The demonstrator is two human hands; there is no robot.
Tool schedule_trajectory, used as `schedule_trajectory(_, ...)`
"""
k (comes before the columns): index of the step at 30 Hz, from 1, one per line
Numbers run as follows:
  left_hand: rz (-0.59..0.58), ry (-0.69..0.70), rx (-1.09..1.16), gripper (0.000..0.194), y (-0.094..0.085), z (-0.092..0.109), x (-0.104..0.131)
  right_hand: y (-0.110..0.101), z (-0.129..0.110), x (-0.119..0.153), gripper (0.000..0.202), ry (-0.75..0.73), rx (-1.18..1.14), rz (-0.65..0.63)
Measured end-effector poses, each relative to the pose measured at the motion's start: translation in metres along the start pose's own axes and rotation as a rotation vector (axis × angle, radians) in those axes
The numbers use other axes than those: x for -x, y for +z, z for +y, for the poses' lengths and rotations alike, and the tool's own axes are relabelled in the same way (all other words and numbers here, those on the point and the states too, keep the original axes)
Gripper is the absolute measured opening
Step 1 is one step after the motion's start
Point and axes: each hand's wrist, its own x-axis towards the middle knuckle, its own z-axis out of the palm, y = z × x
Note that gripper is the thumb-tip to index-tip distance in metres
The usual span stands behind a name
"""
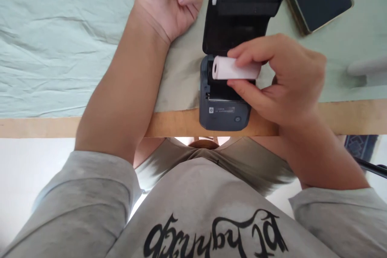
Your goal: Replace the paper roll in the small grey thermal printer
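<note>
A small dark thermal printer (225, 113) stands near the table's front edge, its black lid (234, 28) swung up and back. Over its paper compartment, my right hand (281, 76) pinches a white paper roll (225, 68) between thumb and fingers. The roll lies sideways, the hole of its core facing left. Whether it touches the compartment floor I cannot tell. To the left of the lid, my left hand (178, 4) rests palm up with its visible fingers curled in. The top of the frame cuts off part of this hand, and nothing shows in it.
A dark smartphone (319, 0) in a case lies at the upper right. A blurred pale object (369, 68) is at the right edge. Wrinkled light green cloth (45, 48) covers the table, leaving a wooden front edge (175, 123) bare.
</note>
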Motion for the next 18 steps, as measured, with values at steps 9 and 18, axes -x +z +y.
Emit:
schedule_trajectory(9,0.015,-0.076,0.077,0.066,0.0027,0.0048,-0.0007,0.0087,-0.0025,0.006,0.013,0.154,-0.071,0.013)
schedule_trajectory(18,0.099,0.0,-0.083,0.079,0.0027,0.0039,-0.0031,0.0052,-0.0047,0.005,0.015,0.077,-0.143,0.006)
